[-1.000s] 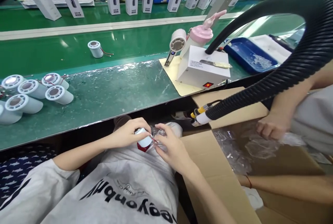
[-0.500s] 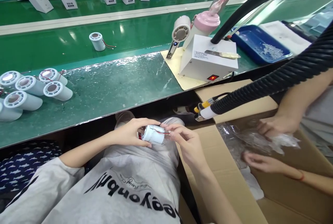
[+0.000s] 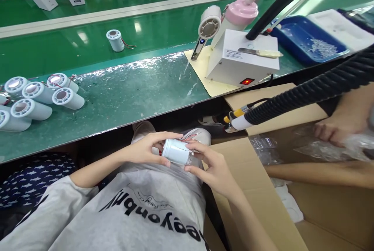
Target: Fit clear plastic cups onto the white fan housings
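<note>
Above my lap is a light-blue fan barrel (image 3: 174, 151), a short cylinder with clear plastic round its right end and thin red wires (image 3: 189, 137) along its top. My left hand (image 3: 147, 150) is closed round the left end, thumb below and fingers above. At the right end, my right hand (image 3: 212, 164) grips the clear part between thumb and fingers. Part of the barrel's left end is hidden by my left hand. Similar fan barrels (image 3: 68, 98) lie in a group on the bench at left, and a single barrel (image 3: 115, 41) with wires stands farther back.
A black ribbed hose (image 3: 304, 97) with a metal-tipped nozzle hangs to the right. Behind it are a white box device (image 3: 244, 60), a handheld fan (image 3: 208, 29) and a blue tray (image 3: 300, 41). A co-worker's hands (image 3: 336, 126) handle clear plastic over a cardboard box (image 3: 336, 208).
My right hand has shifted from pinching the red wires to gripping the barrel's clear end. The wires now lie along the top. My view has shifted slightly, and the co-worker's arms have moved.
</note>
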Action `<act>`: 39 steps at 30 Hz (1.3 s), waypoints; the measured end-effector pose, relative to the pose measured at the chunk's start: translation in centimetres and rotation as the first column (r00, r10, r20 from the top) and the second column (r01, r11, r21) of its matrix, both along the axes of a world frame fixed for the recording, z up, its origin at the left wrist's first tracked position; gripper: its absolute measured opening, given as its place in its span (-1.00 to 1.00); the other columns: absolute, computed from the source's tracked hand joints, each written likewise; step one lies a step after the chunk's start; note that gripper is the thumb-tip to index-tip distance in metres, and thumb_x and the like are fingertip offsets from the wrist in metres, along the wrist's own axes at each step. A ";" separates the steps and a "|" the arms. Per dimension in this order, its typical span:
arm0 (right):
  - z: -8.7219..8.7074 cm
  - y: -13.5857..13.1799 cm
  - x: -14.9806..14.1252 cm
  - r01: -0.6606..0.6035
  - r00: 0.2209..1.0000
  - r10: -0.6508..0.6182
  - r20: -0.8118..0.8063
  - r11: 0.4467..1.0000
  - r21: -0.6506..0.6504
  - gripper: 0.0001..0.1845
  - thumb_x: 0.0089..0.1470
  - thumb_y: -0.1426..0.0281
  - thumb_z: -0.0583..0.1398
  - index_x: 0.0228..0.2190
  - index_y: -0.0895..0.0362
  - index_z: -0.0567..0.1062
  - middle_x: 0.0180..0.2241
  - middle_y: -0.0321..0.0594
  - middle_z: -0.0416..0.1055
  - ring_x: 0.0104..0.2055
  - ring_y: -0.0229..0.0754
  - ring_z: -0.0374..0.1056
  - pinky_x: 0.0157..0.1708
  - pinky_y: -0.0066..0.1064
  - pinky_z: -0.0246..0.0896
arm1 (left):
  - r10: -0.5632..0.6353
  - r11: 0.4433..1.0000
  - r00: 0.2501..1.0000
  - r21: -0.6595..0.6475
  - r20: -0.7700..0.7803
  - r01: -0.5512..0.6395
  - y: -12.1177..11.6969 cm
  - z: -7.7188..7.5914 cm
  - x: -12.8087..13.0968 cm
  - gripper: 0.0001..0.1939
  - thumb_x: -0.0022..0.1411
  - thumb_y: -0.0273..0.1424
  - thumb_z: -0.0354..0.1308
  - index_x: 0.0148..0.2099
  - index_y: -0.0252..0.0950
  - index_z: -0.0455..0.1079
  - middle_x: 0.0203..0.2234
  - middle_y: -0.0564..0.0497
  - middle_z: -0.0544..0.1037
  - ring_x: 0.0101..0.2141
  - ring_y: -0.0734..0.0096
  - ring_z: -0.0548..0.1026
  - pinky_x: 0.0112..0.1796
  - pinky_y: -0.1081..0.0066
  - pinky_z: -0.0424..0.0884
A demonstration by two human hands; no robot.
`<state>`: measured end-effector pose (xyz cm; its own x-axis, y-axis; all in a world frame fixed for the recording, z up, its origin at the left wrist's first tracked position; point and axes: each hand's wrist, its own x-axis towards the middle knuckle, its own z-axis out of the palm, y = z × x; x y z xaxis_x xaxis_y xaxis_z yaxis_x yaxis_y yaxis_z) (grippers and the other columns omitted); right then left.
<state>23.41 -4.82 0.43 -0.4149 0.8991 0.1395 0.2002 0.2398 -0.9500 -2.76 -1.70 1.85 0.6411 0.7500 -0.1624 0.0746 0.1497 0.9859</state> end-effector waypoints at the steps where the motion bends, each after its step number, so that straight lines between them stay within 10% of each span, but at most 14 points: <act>1: 0.0 -0.1 0.0 0.000 1.000 0.000 -0.025 1.000 -0.026 -0.55 0.13 0.21 0.45 0.05 -0.05 0.60 0.03 -0.14 0.62 0.09 0.07 0.57 0.05 -0.14 0.60 | -0.005 0.999 1.000 0.038 0.009 0.005 0.0 0.2 0.0 -0.23 0.07 -0.26 0.53 0.32 -0.09 0.44 0.23 -0.16 0.52 0.09 0.04 0.54 -0.07 0.31 0.54; 11: -2.0 -0.6 -0.4 0.126 0.975 -0.154 -0.161 0.977 -0.172 -0.49 0.05 0.13 0.49 -0.01 -0.01 0.56 0.07 -0.06 0.57 0.14 0.08 0.53 0.06 -0.11 0.59 | 0.082 0.980 0.984 -0.191 0.159 -0.051 1.1 -1.7 1.1 -0.10 -0.04 -0.40 0.59 0.36 -0.09 0.40 0.29 -0.18 0.50 0.21 0.03 0.53 0.18 0.15 0.46; 17: -7.4 -0.4 0.5 0.500 0.755 -0.562 -0.339 0.827 -0.258 -0.40 -0.04 0.11 0.50 -0.05 0.02 0.45 0.12 0.00 0.47 0.19 0.07 0.46 0.11 -0.11 0.50 | 0.236 0.921 0.941 -0.364 0.243 -0.137 5.8 -5.6 8.5 -0.13 -0.23 -0.27 0.67 0.18 -0.31 0.57 0.15 -0.27 0.61 0.17 -0.04 0.55 0.20 0.12 0.41; 23: -9.6 0.4 2.8 0.607 0.643 -0.659 -0.391 0.749 -0.265 -0.43 -0.05 0.21 0.47 -0.05 0.01 0.42 0.09 -0.04 0.47 0.13 0.04 0.47 0.05 -0.13 0.51 | 0.129 0.942 0.959 -0.333 0.252 -0.039 8.4 -6.7 13.5 -0.16 -0.23 -0.22 0.66 0.13 -0.41 0.58 -0.03 -0.28 0.70 0.06 -0.06 0.61 0.21 0.00 0.37; 33: -8.3 1.8 3.3 0.455 0.767 -0.503 -0.399 0.864 -0.216 -0.45 -0.14 0.21 0.56 -0.11 0.03 0.55 0.02 -0.08 0.56 0.08 0.06 0.54 0.04 -0.10 0.55 | 0.088 0.965 0.971 -0.262 0.222 -0.027 8.2 -5.4 9.3 -0.23 -0.18 -0.35 0.65 0.11 -0.30 0.51 0.14 -0.26 0.58 0.06 0.05 0.60 0.06 0.17 0.49; 39: -3.9 -0.9 3.3 0.260 0.960 -0.239 -0.148 0.956 0.138 -0.54 0.11 0.25 0.48 0.02 -0.03 0.55 0.08 -0.10 0.59 0.20 0.07 0.49 0.12 -0.10 0.54 | -0.145 0.989 0.974 0.005 0.172 0.147 4.7 -2.8 5.0 -0.27 0.00 -0.41 0.58 0.23 -0.16 0.47 0.21 -0.20 0.53 0.11 0.10 0.58 0.11 0.19 0.51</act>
<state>26.70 -5.73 -3.43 -0.1498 0.9348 0.3220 0.1518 0.3435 -0.9268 2.21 3.04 -0.94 0.7623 0.6456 -0.0455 -0.0740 0.1569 0.9848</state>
